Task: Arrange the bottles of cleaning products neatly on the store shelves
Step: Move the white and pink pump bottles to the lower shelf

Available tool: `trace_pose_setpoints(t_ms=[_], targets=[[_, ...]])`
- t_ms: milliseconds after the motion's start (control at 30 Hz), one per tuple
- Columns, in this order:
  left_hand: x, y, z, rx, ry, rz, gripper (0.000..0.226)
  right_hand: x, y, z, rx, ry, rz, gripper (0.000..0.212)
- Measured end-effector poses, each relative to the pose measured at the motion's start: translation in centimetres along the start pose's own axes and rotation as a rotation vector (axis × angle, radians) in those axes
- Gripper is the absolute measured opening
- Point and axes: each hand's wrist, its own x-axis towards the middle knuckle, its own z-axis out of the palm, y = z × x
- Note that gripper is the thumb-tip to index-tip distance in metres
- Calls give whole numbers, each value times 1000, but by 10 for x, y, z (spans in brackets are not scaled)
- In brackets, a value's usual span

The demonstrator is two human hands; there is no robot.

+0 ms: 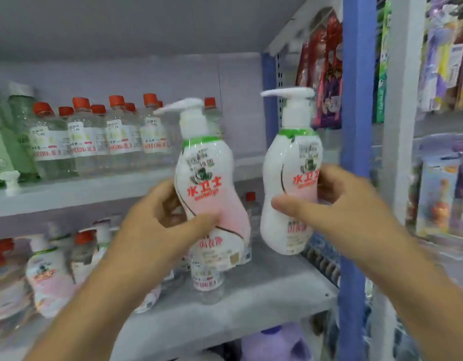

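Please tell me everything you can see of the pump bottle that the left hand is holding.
The pump bottle in the left hand looks like glossy plastic with a curvy waist. Its body is white above and pink lower down, with a green band at the shoulder, red characters and a small price sticker. A white pump head tops it, nozzle pointing left. It is held in the air in front of the shelves, leaning slightly left. The thumb lies across its front and the fingers curl behind. It is a little blurred.
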Motion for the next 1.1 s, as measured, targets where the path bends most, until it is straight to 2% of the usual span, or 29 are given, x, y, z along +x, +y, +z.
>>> trace_pose_setpoints(t_ms=[200, 367, 667, 767, 900, 1000, 1100], targets=[[-31, -118, 46, 34, 20, -223, 57, -13, 114, 44, -27, 15, 235, 35], [-23, -171, 77, 39, 86, -246, 59, 20, 173, 66, -92, 111, 260, 31], [-9, -198, 116, 128, 212, -192, 52, 59, 233, 77, -218, 139, 225, 40], [-5, -208, 124, 184, 243, -208, 46, 70, 248, 78, -141, 143, 233, 43], [1, -212, 133, 266, 292, -213, 54, 85, 261, 82, 33, 106, 272, 38], [9, -219, 137, 273, 296, -218, 58, 101, 257, 85, 35, 69, 308, 33], [15, -222, 139, 243, 268, -241, 53, 110, 266, 88, -18, 27, 320, 38]])
